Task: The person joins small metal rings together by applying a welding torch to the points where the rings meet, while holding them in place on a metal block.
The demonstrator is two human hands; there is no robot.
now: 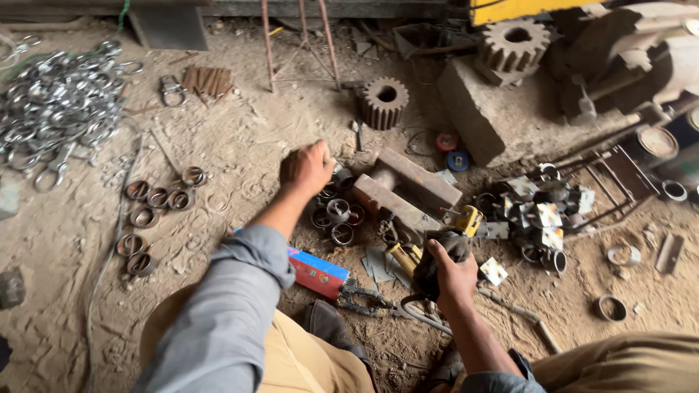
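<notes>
Rings (pixel 336 215), short cut pipe pieces, lie in a small cluster on the dirt floor (pixel 240 138) just left of the steel blocks (pixel 408 189). Most stand on end, bores facing up, so their short axes run vertical.

Head view: my left hand (pixel 306 169) is over the upper edge of that cluster, fingers curled into a loose fist; whether it encloses a ring I cannot tell. My right hand (pixel 448 269) is clenched around a dark cloth-wrapped tool (pixel 437 251), its long axis running roughly from my palm up toward the blocks. A yellow fitting (pixel 470 218) sits just beyond it.

Progress, as judged: a heap of finished-looking welded pieces (pixel 542 218) lies to the right of the blocks, while a second group of loose rings (pixel 156 200) waits well apart on the left. So part of the work appears done, with a fair number of rings left unprocessed.

Pliers (pixel 371 300) lie near my right wrist, beside a red-and-blue box (pixel 317 273). Two gears (pixel 384 102) stand farther off.
</notes>
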